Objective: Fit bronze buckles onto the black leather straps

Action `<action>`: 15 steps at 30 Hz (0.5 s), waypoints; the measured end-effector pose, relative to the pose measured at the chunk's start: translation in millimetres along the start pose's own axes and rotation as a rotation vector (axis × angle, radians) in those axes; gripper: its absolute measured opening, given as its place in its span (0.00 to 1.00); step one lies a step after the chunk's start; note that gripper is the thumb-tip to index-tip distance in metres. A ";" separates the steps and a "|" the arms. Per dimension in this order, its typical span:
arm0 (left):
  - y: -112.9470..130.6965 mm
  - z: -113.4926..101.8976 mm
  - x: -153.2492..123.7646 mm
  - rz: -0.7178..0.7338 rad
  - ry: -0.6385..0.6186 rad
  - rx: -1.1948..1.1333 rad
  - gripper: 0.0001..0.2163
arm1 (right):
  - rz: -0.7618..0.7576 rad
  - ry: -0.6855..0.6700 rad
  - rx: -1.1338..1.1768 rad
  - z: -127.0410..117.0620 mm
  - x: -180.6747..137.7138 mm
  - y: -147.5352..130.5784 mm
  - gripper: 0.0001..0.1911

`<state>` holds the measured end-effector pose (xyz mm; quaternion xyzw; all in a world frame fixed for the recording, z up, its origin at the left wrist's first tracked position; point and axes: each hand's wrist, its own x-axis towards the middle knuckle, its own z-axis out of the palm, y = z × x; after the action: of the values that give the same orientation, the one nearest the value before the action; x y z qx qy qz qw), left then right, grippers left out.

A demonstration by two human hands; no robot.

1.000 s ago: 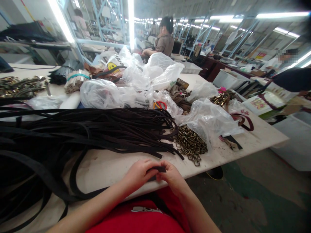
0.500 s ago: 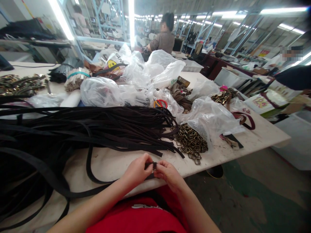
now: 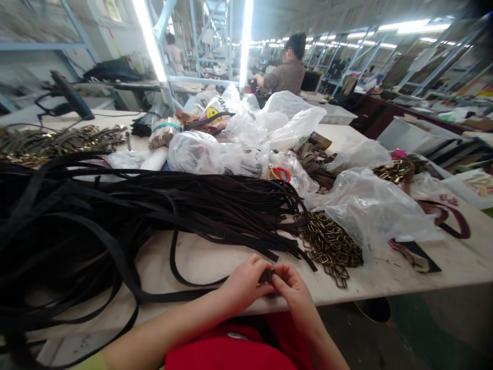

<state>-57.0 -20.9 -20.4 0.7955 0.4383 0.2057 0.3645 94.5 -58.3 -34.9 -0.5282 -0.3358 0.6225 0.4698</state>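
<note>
At the table's front edge my left hand (image 3: 248, 283) is closed on the end of a black strap (image 3: 265, 277). The strap runs back under my left forearm toward the pile. Fingers of my right hand (image 3: 293, 289) pinch a small metal buckle (image 3: 271, 275) at that strap end; my fingertips hide most of it. Left of and beyond my hands lies a large bundle of black straps (image 3: 215, 205), with cut ends pointing right. Close by on the right is a heap of bronze-coloured rectangular buckles (image 3: 333, 241).
Clear plastic bags (image 3: 385, 205) cover the table's middle and right. Red-and-orange-handled pliers (image 3: 279, 173) lie among them. More metal fittings (image 3: 65, 141) are piled at the far left, near a dark barcode-scanner-like device (image 3: 71, 95). A co-worker (image 3: 288, 69) is beyond the table.
The view has turned left, so everything appears shifted right. My hands have drawn closer around the strap end, and the buckle is more covered by my fingers.
</note>
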 end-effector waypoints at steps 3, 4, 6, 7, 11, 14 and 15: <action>1.3 0.2 0.4 0.097 -0.013 0.234 0.09 | 0.009 0.030 -0.004 1.2 -0.2 6.4 0.19; 1.7 0.2 0.3 0.125 -0.022 0.306 0.09 | 0.004 0.053 -0.021 1.1 -0.5 8.3 0.20; 2.3 0.2 -0.5 0.162 -0.034 0.423 0.07 | -0.031 0.125 -0.066 -0.9 -0.9 11.7 0.19; 2.0 -0.1 -1.0 0.164 -0.036 0.463 0.06 | -0.054 0.170 -0.091 -3.0 -0.9 13.1 0.18; -7.9 -10.1 -2.6 0.192 -0.141 0.424 0.09 | -0.110 0.207 -0.272 -19.3 1.7 17.2 0.11; -26.5 -30.2 2.2 0.176 -0.111 0.382 0.20 | -0.175 0.195 -0.552 -36.1 5.0 15.8 0.08; -33.3 -37.8 5.9 0.142 -0.043 0.432 0.19 | -0.212 0.220 -0.652 -41.0 6.5 14.3 0.08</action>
<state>-96.5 10.8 -21.1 0.8881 0.4072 0.1153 0.1796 131.1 -60.2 -59.1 -0.6764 -0.5171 0.3701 0.3717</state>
